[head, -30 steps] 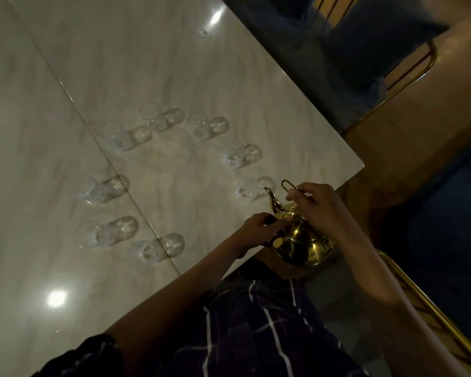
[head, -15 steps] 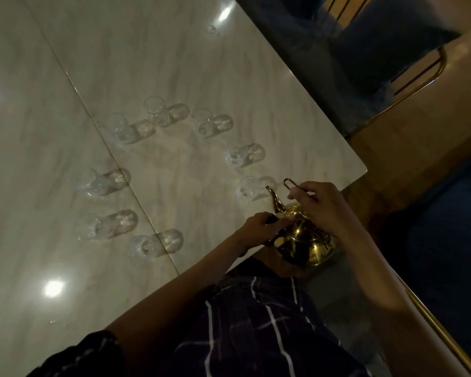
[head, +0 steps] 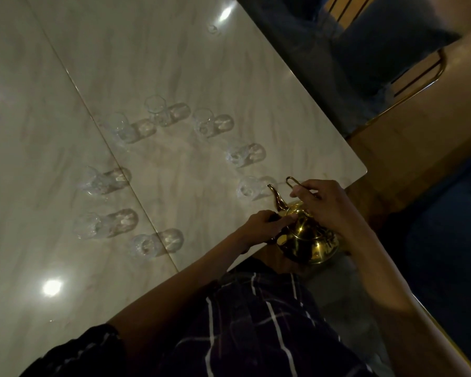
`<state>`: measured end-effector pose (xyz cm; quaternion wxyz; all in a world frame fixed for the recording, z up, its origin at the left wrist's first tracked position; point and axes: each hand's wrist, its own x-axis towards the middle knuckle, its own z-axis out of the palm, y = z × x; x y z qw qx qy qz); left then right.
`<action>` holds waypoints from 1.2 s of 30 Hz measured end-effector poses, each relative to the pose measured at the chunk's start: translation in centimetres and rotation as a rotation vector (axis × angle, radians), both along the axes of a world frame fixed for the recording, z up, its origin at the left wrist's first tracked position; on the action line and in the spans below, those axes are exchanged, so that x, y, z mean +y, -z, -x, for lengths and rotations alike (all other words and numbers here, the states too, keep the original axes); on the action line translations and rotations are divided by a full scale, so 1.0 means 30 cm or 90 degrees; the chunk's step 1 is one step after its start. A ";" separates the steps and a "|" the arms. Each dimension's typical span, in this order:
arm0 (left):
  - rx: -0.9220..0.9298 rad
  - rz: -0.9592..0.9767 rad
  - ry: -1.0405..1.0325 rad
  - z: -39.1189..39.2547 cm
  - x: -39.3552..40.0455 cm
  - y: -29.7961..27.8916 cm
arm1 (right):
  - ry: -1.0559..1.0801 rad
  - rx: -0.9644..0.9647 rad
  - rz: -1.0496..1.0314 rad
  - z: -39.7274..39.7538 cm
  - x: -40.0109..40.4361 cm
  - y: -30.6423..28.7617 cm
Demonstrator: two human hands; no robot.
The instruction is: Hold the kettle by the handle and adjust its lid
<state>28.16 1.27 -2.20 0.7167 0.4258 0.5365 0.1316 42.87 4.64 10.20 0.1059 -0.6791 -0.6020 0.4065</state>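
Note:
A shiny gold teapot (head: pixel 309 239) with a curved spout is held at the near edge of a pale marble table (head: pixel 174 63). My right hand (head: pixel 328 205) grips its thin wire handle from above. My left hand (head: pixel 267 227) is at the pot's left side, with fingertips against its lid area and a small dark thing under the fingers. The nearest clear glass (head: pixel 246 189) stands just left of the spout. Several more small clear glasses, such as the far glass (head: pixel 155 110) and the near-left glass (head: pixel 144 244), form a ring on the table.
A blue upholstered chair with a gold metal frame (head: pixel 419 80) stands beyond the table's right corner. Wooden floor (head: pixel 433 126) lies to the right. A seam (head: pixel 114 159) runs across the tabletop. My checked dark clothing (head: pixel 256 322) fills the bottom of the view.
Both hands and the teapot stay almost where they were at the table's edge. The view shifts slightly; the glasses have not moved.

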 end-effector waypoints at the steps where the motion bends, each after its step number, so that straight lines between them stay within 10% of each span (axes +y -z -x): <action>1: 0.001 -0.004 0.001 0.000 0.000 0.000 | -0.001 0.002 0.000 0.000 -0.002 -0.002; 36: 0.003 -0.007 0.006 -0.006 -0.016 -0.025 | -0.013 -0.002 -0.011 -0.004 -0.016 -0.030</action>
